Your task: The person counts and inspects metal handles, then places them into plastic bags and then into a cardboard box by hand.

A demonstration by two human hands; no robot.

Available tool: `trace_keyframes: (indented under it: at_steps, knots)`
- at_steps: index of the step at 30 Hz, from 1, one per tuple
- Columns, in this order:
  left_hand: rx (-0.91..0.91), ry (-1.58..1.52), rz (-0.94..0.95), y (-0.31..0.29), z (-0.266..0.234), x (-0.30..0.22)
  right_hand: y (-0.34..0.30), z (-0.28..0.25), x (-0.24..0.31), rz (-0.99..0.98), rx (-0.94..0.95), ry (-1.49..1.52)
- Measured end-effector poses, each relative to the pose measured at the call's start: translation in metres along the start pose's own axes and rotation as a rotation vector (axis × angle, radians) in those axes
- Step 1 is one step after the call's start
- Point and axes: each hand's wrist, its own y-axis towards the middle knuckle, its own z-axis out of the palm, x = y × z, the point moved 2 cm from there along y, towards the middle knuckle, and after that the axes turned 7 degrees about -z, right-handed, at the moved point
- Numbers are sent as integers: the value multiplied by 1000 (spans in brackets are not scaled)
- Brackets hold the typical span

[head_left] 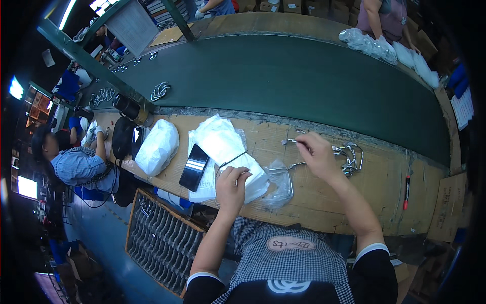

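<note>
My right hand (318, 156) is closed in a pinch over the bench, with a small shiny metal piece (289, 142) at its fingertips. Beside it, to the right, lie several bent chrome metal parts (354, 157) in a loose heap. My left hand (232, 188) has curled fingers at the front of a stack of white plastic bags (220, 139); whether anything is in them is hidden. A thin black strap (234, 161) lies across the stack just beyond that hand. Between my hands, a clear plastic bag (277, 188) rests with a bent metal rod at it.
Left of the stack are a black phone (194, 167), a white bundle (158, 147) and a dark bottle (130, 107). A red-and-black marker (406, 192) lies at right. Beyond runs a green conveyor belt (283, 71). A rack (162, 243) of metal parts stands below left. Other people work nearby.
</note>
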Motion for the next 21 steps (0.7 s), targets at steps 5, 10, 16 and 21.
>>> trace_keyframes:
  at_steps: [5, 10, 16, 21]
  knots:
    - [45, -161, -31, -3, -7, -30, 5, 1, 17, 674, 99, 1030]
    - [60, -124, 299, -9, -13, -65, -3, 23, 40, 863, 67, 1376]
    - [12, -345, 74, -17, -11, -90, -41, 36, 75, 111, -328, 635]
    - [39, -251, 379, -30, -9, -94, -62, 26, 70, -628, -38, -65]
